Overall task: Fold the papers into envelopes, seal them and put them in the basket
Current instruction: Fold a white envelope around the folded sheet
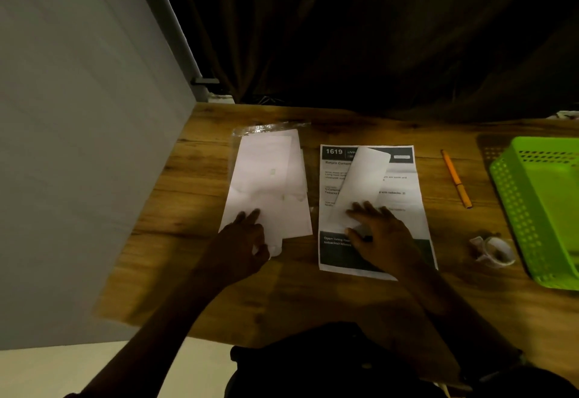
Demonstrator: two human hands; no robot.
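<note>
The table [344, 297] is brown wood with a strong grain and a dull sheen, the wall [78, 115] beside it is smooth, matt grey, and the curtain [376, 37] behind is dark, creased cloth. The stack of envelopes [269, 184], the single envelope [360, 184] and the printed sheet [404, 197] under it are matt paper, with a clear, glossy plastic wrapper [266, 129] beneath the stack. The basket [539, 209] is bright green plastic pierced with small holes, and the tape roll [495, 252] looks clear and shiny

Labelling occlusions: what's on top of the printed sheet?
A white folded paper lies diagonally on the printed sheet, the right hand on its near end. Print beneath both is hidden.
</note>
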